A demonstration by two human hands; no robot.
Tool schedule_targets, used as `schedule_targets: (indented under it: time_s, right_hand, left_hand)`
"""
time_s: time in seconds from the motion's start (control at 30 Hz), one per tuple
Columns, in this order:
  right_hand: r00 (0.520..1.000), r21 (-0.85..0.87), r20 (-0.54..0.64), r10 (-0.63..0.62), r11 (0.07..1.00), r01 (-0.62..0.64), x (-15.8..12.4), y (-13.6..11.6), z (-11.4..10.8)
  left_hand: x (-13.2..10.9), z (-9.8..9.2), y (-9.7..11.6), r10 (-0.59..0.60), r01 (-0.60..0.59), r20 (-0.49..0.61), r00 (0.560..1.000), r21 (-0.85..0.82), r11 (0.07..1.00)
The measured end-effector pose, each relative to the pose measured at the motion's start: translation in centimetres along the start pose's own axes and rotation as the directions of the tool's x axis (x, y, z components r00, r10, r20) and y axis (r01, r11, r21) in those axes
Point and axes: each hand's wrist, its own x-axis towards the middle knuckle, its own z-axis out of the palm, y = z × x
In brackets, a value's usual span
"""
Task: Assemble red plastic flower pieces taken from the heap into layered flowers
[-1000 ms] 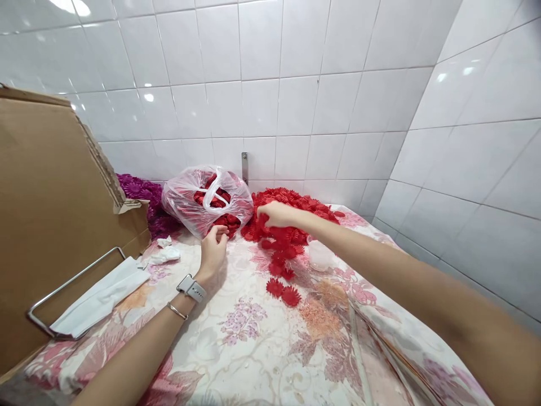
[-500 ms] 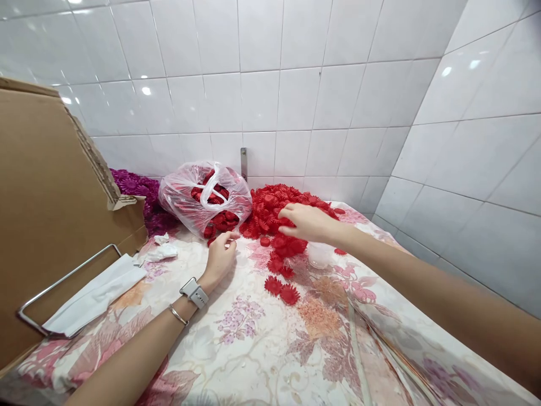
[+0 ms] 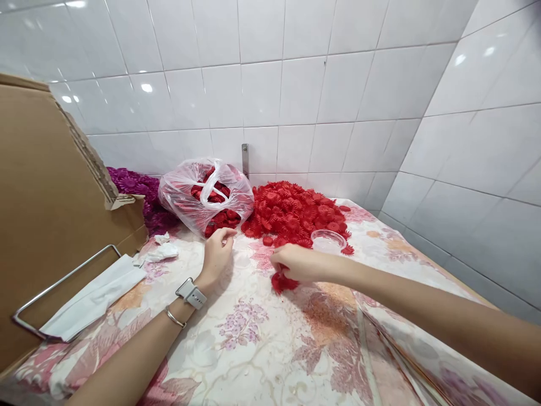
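Observation:
My left hand [image 3: 217, 254], with a watch and a bangle at the wrist, rests on the floral tablecloth in front of a knotted plastic bag [image 3: 175, 194]. Its fingers are curled in a pinch; whatever may lie between them is hidden. My right hand [image 3: 302, 262] is closed, fingertips down, on red artificial flower heads [image 3: 282, 285] that show beneath it on the cloth. Just behind it spreads a large heap of the same red flower heads [image 3: 291, 211]. A shallow clear plastic tub [image 3: 328, 242] sits at the heap's front edge.
A cardboard box [image 3: 46, 180] stands at the left, with a metal wire frame [image 3: 67, 279] and folded white paper [image 3: 95, 299] before it. Purple flower heads [image 3: 135, 189] lie behind. Crumpled tissue [image 3: 160, 252] is near the bag. Thin strips [image 3: 393, 358] lie front right.
My right hand has come down and toward me from over the heap onto the flower heads lying in front. The plastic tub shows fully now. My left hand has barely moved.

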Motion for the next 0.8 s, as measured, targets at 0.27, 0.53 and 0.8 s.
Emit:
schedule_targets:
  time_s: [0.27, 0.53, 0.8]
  right_hand:
    - [0.942, -0.197, -0.262, 0.209, 0.944, -0.264, 3.3, 2.6, -3.8]
    - [0.99, -0.096, -0.141, 0.02, 0.995, -0.034, 11.4, -2.0, -3.3]
    - [0.994, 0.251, -0.1, -0.041, 0.966, 0.065, 15.9, -3.8, -0.4]
  left_hand:
    - [3.0, -2.6, -1.9, -0.054, 0.076, -0.214, 0.975, 0.098, 0.992]
    - [4.4, -5.1, -3.7, -0.162, 0.208, -0.356, 0.92, 0.093, 0.974]
    - [3.9, -4.9, -3.2, -0.223, 0.227, -0.316, 0.922, -0.023, 0.974]
